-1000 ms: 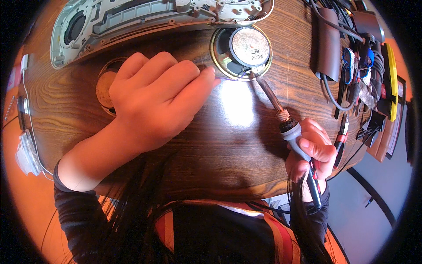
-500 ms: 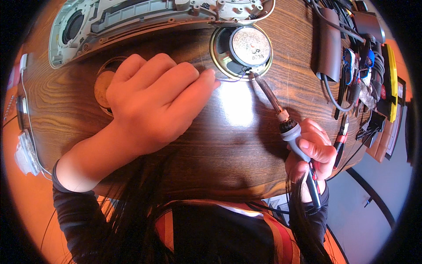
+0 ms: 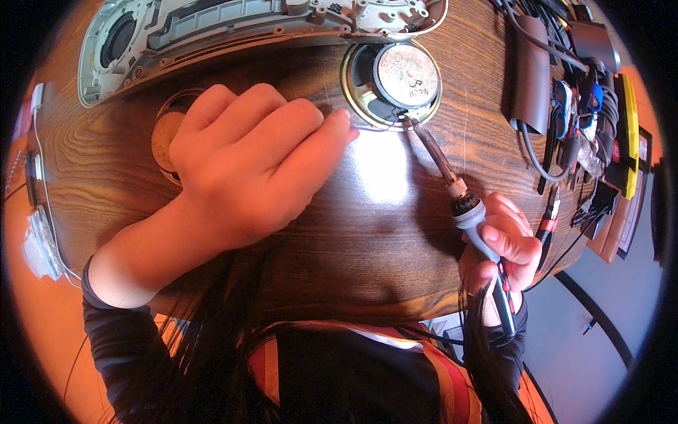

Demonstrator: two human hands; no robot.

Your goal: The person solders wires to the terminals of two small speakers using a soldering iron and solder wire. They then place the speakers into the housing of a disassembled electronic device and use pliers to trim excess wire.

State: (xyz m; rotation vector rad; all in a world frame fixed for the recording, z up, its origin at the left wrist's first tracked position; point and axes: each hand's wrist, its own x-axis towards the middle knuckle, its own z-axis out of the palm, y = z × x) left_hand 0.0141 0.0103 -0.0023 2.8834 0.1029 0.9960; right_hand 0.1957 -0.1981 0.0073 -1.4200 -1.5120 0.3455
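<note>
While the left hand (image 3: pixel 247 159) pinches a wire (image 3: pixel 378 130), apparently to steady it, the right hand (image 3: pixel 507 244) grips a soldering iron (image 3: pixel 467 210) angled toward the speaker (image 3: pixel 407 74) at upper centre.

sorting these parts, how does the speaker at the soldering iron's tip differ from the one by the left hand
The right speaker shows almost whole; the left speaker is partly hidden by the left hand. The right speaker's disc looks pale and speckled, the left speaker's looks brown and shaded. Both lie on the wooden table.
</note>
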